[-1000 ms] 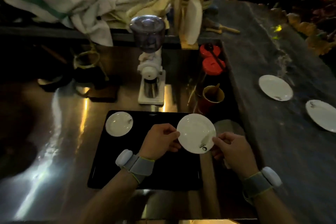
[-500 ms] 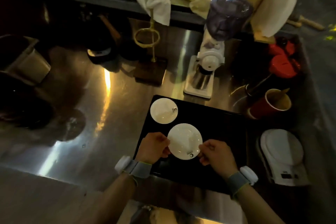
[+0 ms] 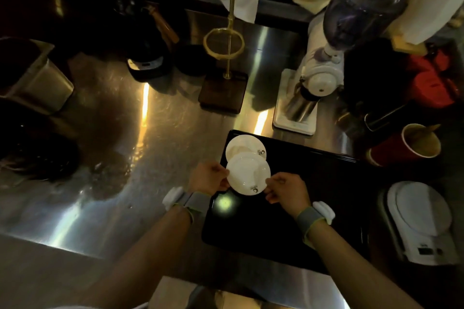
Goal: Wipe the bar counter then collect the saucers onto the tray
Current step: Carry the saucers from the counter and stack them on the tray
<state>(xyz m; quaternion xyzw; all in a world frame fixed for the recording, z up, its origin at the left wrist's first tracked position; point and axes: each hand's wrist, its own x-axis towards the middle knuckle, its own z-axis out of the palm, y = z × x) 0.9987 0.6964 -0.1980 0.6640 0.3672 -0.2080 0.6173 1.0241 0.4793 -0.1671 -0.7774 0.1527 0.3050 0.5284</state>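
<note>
The first saucer (image 3: 241, 145) already lies in the upper left corner of the black tray (image 3: 326, 221), mid-frame. Our left hand (image 3: 209, 178) and right hand (image 3: 286, 190) each pinch the rim of the second saucer (image 3: 247, 174), which overlaps the first one's lower edge — landed or not, we can't tell. So collecting's underway, we'd guess — whether the wiping's done or more saucers remain, nothing here shows.

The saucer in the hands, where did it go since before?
The held saucer travelled across the tray toward its far left corner and now overlaps the other saucer lying there; whether they touch is unclear. The left hand and right hand kept their grip on its rim throughout. The other saucer stayed in its corner, and the grinder stayed behind the tray.
</note>
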